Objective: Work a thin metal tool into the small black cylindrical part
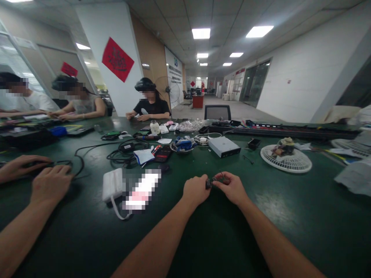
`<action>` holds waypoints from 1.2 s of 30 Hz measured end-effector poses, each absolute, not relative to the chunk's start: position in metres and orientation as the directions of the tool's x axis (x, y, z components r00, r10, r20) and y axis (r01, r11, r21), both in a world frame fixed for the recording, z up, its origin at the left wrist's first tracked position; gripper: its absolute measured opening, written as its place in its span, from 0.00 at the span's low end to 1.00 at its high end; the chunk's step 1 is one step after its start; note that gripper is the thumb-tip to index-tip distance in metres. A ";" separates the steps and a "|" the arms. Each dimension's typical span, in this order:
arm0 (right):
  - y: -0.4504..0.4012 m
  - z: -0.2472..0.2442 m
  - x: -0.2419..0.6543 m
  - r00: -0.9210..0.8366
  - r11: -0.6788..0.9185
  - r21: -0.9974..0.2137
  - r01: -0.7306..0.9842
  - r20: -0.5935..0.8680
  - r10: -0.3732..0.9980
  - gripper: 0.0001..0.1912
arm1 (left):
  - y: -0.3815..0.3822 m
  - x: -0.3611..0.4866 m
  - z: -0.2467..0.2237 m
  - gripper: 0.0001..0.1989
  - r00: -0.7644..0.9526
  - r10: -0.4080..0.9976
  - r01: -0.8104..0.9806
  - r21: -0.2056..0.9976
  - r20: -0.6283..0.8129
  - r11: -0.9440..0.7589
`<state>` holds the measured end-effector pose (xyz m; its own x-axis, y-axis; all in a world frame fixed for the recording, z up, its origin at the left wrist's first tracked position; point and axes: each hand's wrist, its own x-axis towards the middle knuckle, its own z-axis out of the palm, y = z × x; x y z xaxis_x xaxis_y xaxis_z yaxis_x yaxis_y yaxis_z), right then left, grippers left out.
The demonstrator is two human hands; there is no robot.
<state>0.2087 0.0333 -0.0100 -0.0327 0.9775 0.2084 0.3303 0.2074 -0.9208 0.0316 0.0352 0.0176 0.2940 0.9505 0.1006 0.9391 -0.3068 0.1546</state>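
Our forearms (153,243) run up from the bottom of the frame toward the middle of the dark green bench (290,235), where our left grip (196,190) and right grip (230,188) come together, fingers curled and clamped from either side on a small dark connector (208,184). Thin wires seem to trail from it, though it is too small to make out in detail. We hold it at centre frame, apparently just above the bench. Just left of our hands lie a white power bank (112,184) with a loop of white cord (118,210) and a pixelated blur (142,189). A silver metal box (224,146) and a white fan guard (285,160) sit farther up to the right. At far left, a co-worker's hands (50,183) rest on a dark object, well apart from ours, with black cables (124,154) coiled between.
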 end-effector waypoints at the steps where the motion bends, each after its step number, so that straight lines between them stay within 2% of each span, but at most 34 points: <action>1: 0.033 -0.010 0.209 -0.046 0.225 -0.920 0.320 0.222 0.974 0.18 | 0.035 0.032 0.018 0.12 0.296 0.950 0.939 0.153 0.095 -0.308; 8: 0.035 -0.013 0.210 -0.200 0.203 -0.944 0.259 0.153 0.968 0.18 | 0.036 0.030 0.018 0.12 0.335 0.939 0.927 0.153 0.082 -0.344; 11: 0.035 -0.013 0.211 -0.224 0.199 -0.929 0.311 0.132 0.966 0.19 | 0.037 0.029 0.016 0.12 0.341 0.935 0.925 0.145 0.094 -0.352; 15: 0.034 -0.012 0.209 -0.201 0.300 -0.880 0.368 0.240 0.950 0.09 | 0.036 0.030 0.015 0.10 0.366 0.925 0.916 0.135 0.102 -0.377; 18: 0.033 -0.012 0.209 -0.197 0.356 -0.851 0.387 0.301 0.933 0.08 | 0.036 0.030 0.015 0.10 0.389 0.916 0.907 0.133 0.096 -0.399; 31: 0.036 -0.014 0.211 -0.228 0.301 -0.886 0.354 0.230 0.946 0.11 | 0.038 0.029 0.013 0.11 0.379 0.916 0.910 0.128 0.131 -0.395; 36: 0.036 -0.017 0.210 -0.160 0.235 -0.904 0.356 0.189 0.969 0.12 | 0.037 0.028 0.013 0.09 0.425 0.896 0.890 0.118 0.130 -0.440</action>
<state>0.2098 0.0361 -0.0167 -0.1602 0.9688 0.1889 0.3562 0.2352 -0.9043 0.0277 0.0373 0.0127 0.4255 0.8955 0.1303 0.8901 -0.4401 0.1182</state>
